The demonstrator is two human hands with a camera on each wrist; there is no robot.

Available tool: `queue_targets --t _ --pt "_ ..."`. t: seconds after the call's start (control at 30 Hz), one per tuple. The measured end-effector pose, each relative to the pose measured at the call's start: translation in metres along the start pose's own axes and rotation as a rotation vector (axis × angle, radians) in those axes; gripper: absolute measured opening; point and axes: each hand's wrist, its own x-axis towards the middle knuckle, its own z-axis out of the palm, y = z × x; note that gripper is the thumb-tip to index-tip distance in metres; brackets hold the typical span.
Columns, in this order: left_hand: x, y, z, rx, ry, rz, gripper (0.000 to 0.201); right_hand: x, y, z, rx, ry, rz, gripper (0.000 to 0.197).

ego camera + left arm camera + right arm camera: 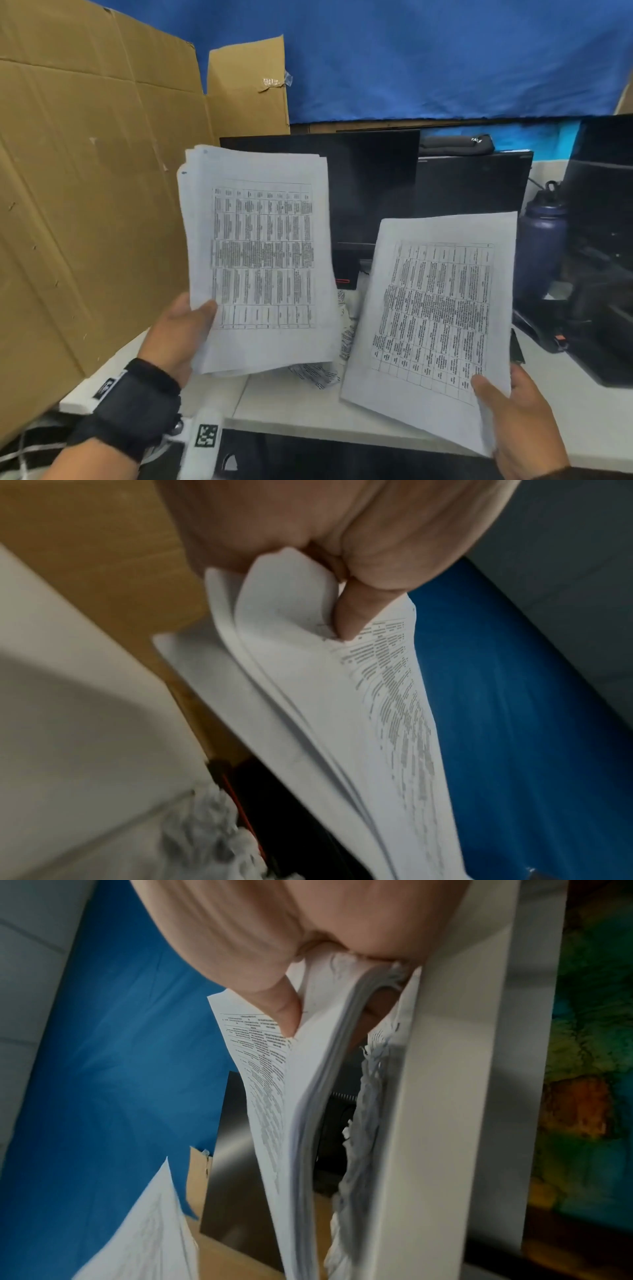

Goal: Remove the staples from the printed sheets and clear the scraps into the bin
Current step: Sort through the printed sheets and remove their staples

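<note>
From the head camera, the left hand (178, 337) holds a thick stack of printed sheets (260, 260) upright above the left part of the white desk (298, 407), thumb laid across the lower left corner of the top page, the other fingers hidden behind. The right hand (513, 421) holds a second batch of printed sheets (435, 315) tilted over the desk's front right part, thumb pressed on its lower right corner. The two bundles are apart. Between them, on the desk, lies a heap of torn paper scraps (329, 363), just in front of a dark monitor (373, 192). A flattened cardboard box (89, 192) stands at the desk's left edge, a blue cloth (428, 58) hangs behind, and a dark blue bottle (541, 240) stands near the right edge.

The left wrist camera shows the left thumb (356, 612) curled down onto the printed top page of the stack (325, 696), pinching it; the pages fan apart slightly below. Scraps (212, 834) show blurred at the bottom, beside the desk surface (68, 696).

The right wrist camera shows the right thumb (284, 1010) pressing the bent corner of its sheets (298, 1123), with what is probably a finger behind them. Scraps (366, 1118) lie against the white desk (455, 1096). A corner of the other stack (154, 1226) enters at lower left.
</note>
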Motion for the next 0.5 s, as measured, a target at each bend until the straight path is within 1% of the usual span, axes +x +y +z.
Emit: queue_targets --t 0.07,0.13,0.17,0.23,0.33,0.4,0.43,0.5 --pt "-0.008 -0.008 0.01 -0.091 -0.094 -0.068 0.025 -0.008 0.001 0.01 -0.038 -0.033 -0.008 0.026" --pt "-0.016 -0.027 0.026 -0.114 -0.16 -0.147 0.024 -0.015 0.004 0.022 -0.029 -0.102 -0.006 0.028" --pt "-0.022 -0.038 0.037 -0.106 -0.196 -0.184 0.023 -0.019 0.003 0.029 -0.027 -0.153 -0.003 0.027" --pt "-0.03 -0.057 0.054 -0.104 -0.263 -0.236 0.027 -0.029 -0.001 0.039 -0.092 -0.257 -0.027 0.025" --pt "-0.037 -0.066 0.067 -0.155 -0.365 -0.28 0.029 -0.031 -0.006 0.043 -0.168 -0.294 -0.078 0.027" --pt "-0.037 -0.067 0.069 -0.163 -0.364 -0.25 0.03 -0.033 -0.012 0.045 -0.222 -0.294 -0.098 0.024" --pt "-0.036 -0.068 0.069 -0.147 -0.339 -0.207 0.032 -0.034 -0.016 0.047 -0.228 -0.315 -0.103 0.026" --pt "-0.036 -0.064 0.072 -0.088 -0.28 -0.088 0.037 -0.035 -0.024 0.051 -0.198 -0.303 -0.095 0.029"
